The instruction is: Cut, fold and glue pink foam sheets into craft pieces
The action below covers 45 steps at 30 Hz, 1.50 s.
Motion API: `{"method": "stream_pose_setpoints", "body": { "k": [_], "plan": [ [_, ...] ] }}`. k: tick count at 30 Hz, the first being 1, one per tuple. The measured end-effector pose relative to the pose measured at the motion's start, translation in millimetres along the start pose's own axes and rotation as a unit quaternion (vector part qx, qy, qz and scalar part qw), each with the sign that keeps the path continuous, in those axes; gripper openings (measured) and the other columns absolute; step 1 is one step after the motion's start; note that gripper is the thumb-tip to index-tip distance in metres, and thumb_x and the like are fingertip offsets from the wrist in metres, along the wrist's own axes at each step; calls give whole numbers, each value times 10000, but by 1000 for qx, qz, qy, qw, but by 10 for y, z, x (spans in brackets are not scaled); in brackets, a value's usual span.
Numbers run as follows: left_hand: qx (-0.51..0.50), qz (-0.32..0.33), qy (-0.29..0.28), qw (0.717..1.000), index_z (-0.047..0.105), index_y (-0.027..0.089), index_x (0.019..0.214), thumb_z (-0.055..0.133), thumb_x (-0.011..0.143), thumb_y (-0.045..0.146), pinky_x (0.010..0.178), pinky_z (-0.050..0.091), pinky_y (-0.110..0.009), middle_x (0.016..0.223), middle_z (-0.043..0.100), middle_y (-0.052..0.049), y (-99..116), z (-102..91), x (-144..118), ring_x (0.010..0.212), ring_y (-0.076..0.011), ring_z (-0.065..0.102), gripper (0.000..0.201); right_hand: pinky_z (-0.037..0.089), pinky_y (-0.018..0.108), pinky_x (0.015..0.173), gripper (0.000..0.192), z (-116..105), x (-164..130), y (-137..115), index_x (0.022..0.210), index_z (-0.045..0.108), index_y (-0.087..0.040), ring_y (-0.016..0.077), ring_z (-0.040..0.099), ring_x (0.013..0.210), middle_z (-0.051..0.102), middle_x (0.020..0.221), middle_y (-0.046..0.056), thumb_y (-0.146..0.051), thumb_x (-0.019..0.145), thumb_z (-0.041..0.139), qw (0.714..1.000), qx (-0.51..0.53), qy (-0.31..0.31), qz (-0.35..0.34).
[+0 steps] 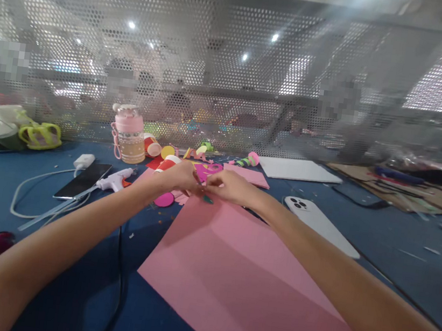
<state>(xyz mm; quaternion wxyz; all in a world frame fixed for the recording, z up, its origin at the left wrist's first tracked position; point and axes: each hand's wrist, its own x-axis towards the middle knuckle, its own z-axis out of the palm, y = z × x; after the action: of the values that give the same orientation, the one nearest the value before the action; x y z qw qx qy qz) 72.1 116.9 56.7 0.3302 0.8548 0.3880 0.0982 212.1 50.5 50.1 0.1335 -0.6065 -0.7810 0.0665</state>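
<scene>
My left hand [182, 177] and my right hand [231, 187] meet over the far edge of a large pink sheet [228, 264]. The fingers of both are pinched together, almost touching. What they hold, if anything, is too small to make out. Just below the fingertips a small dark green piece [208, 199] lies against the sheet. Beyond my hands are a magenta cut-out [208, 172], a folded pink sheet [247, 176] and a red and white paper cup [168, 163]. A magenta disc [164, 199] rests beside my left wrist.
Left on the blue table [81, 266] are a white glue gun [115, 180] with a long glue stick, a dark phone [84, 180], a charger [84, 161] and a pink-lidded bottle [129, 134]. A white phone [321, 226] lies right. Perforated metal panels [233, 75] stand behind.
</scene>
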Motion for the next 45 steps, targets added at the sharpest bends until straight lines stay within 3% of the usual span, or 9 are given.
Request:
{"method": "stream_pose_setpoints", "body": {
  "k": [9, 14, 18, 22, 27, 30, 36, 42, 45],
  "plan": [
    [-28, -60, -10, 998, 616, 128, 569, 706, 453, 237, 476, 423, -209, 483, 513, 33, 62, 20, -20, 498, -88, 487, 182, 272, 214, 495, 311, -31, 28, 97, 684, 621, -110, 93, 416, 535, 531, 584, -1, -379, 749, 479, 993, 116, -32, 17],
    [-39, -66, -43, 996, 620, 147, 624, 707, 462, 230, 483, 425, -200, 477, 493, 56, 98, 27, -31, 491, -80, 481, 202, 230, 225, 479, 252, -152, -35, 58, 590, 577, -136, 82, 345, 482, 413, 489, -36, -304, 756, 489, 998, 45, -43, -31],
    [-15, -32, -52, 998, 631, 143, 741, 726, 445, 267, 492, 419, -211, 511, 525, 48, 79, -34, -20, 516, -100, 503, 335, 244, 220, 498, 263, -222, -67, 31, 665, 588, -150, 83, 367, 502, 443, 537, -29, -299, 813, 430, 995, 0, -54, -83],
    [79, 51, -54, 994, 615, 152, 857, 729, 450, 299, 550, 409, -231, 577, 585, 30, 141, -104, -75, 607, -146, 554, 447, 281, 224, 532, 348, -243, -65, 61, 753, 612, -140, 103, 407, 562, 510, 629, 6, -399, 828, 392, 989, 36, -94, -110],
    [211, 81, -15, 974, 587, 130, 890, 728, 464, 280, 611, 389, -246, 657, 627, -3, 331, -93, -220, 685, -186, 584, 473, 311, 237, 558, 516, -355, -141, 64, 795, 628, -126, 120, 431, 596, 547, 686, 38, -560, 796, 350, 974, 110, -180, -80],
    [216, 87, -15, 972, 575, 142, 905, 726, 472, 271, 608, 377, -242, 653, 627, 6, 396, -65, -275, 679, -183, 588, 476, 281, 234, 516, 487, -416, -190, 21, 803, 662, -155, 108, 407, 563, 540, 642, 11, -594, 714, 469, 968, 99, -214, -83],
    [207, 110, -12, 972, 579, 159, 818, 721, 488, 259, 558, 359, -227, 646, 622, 19, 471, -11, -347, 668, -177, 589, 373, 244, 240, 451, 387, -358, -194, -126, 635, 689, -173, 98, 409, 502, 548, 549, -12, -551, 575, 634, 985, 52, -153, -60],
    [257, 120, 16, 959, 575, 128, 881, 746, 450, 213, 571, 362, -230, 824, 641, -31, 514, 57, -375, 741, -193, 579, 472, 268, 231, 407, 362, -301, -193, -177, 641, 696, -166, 96, 419, 429, 577, 506, -11, -493, 487, 712, 987, 55, -144, -35],
    [269, 124, 14, 955, 607, 137, 771, 744, 450, 230, 541, 353, -227, 772, 646, -23, 475, 78, -361, 689, -186, 578, 361, 285, 224, 413, 366, -253, -177, -157, 626, 686, -164, 115, 478, 457, 606, 527, 0, -483, 453, 732, 989, 52, -136, -42]
  ]
}}
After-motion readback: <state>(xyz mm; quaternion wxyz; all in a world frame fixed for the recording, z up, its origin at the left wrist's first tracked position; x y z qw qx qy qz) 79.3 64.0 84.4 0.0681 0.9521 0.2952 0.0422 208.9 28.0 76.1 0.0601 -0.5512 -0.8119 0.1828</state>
